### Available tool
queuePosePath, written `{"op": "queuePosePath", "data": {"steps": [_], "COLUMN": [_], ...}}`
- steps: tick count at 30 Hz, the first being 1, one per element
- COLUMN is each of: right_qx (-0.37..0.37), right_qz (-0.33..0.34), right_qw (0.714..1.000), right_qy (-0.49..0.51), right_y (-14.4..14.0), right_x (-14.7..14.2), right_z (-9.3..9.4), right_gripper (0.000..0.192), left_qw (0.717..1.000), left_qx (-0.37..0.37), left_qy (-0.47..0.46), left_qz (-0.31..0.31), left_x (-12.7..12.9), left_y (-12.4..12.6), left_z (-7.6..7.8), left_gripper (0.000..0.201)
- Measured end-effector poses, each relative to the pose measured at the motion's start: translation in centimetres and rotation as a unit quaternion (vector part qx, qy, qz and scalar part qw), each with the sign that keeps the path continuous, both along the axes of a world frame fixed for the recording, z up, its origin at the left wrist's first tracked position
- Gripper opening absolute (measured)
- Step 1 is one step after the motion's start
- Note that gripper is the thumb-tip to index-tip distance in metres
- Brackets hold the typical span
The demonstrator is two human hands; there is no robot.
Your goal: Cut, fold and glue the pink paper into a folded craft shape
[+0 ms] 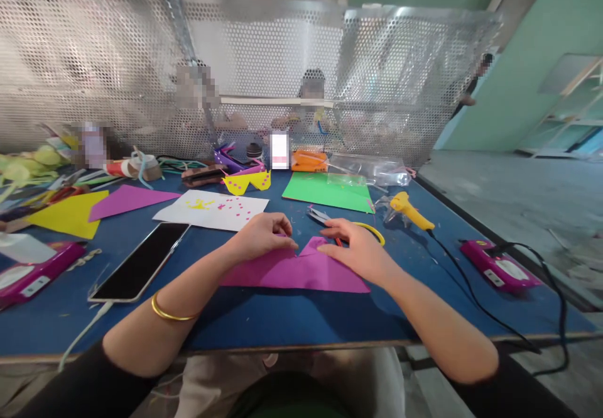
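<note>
A purple foam sheet (282,270) with a notched upper edge lies in front of me on the blue table. At that edge my left hand (264,236) has thumb and fingers closed in a pinch on the sheet. My right hand (355,248) rests over the sheet's right part, fingers stretched out and apart, the thumb touching the raised purple point. Scissors (318,214) with a yellow and red handle lie partly hidden behind the right hand. Beyond the left hand is a white paper (211,207) with yellow and pink bits on it.
A yellow mask shape with pink dots (247,183), green sheets (330,190) and a yellow glue gun (411,210) lie farther back. A phone (144,261) is at left, a corded magenta power strip (499,267) at right. Perforated metal (282,47) stands behind the table.
</note>
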State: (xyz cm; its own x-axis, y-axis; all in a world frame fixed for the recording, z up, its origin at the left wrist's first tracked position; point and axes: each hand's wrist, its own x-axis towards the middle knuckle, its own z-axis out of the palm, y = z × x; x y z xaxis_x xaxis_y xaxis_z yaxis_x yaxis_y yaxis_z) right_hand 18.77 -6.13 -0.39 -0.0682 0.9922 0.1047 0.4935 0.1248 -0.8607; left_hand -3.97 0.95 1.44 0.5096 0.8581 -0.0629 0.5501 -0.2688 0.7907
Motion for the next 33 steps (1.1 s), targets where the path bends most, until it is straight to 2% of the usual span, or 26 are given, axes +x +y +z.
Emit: {"op": "queuePosePath", "data": {"steps": [3,7,13,19,25,33], "right_qx": [-0.067,-0.120,-0.156,-0.170,-0.162,-0.156], "right_qz": [0.066,0.108,0.101,0.081,0.044,0.021], "right_qw": [0.996,0.986,0.981,0.979,0.979,0.982], "right_qy": [0.010,0.032,0.063,0.079,0.113,0.105], "right_y": [3.1,4.5,4.4,4.3,4.6,4.7], "right_x": [-1.0,-2.2,-1.8,-1.0,0.0,-0.1], "right_z": [0.9,0.6,-0.4,-0.8,-0.8,-0.9], "right_gripper": [0.039,0.016,0.017,0.016,0.040,0.013], "left_qw": [0.999,0.997,0.994,0.994,0.992,0.988], "left_qx": [-0.009,-0.029,-0.055,-0.068,-0.070,-0.098], "left_qy": [-0.032,-0.057,-0.065,-0.051,-0.052,-0.057], "left_qz": [0.018,0.043,0.074,0.069,0.087,0.102], "left_x": [-0.2,-0.7,-0.8,-0.5,-0.7,-0.7], "left_y": [0.0,0.5,0.6,0.3,0.5,0.4], "left_z": [-0.3,-1.2,-1.4,-1.6,-1.6,-1.8], "left_gripper": [0.036,0.038,0.057,0.028,0.028,0.040]}}
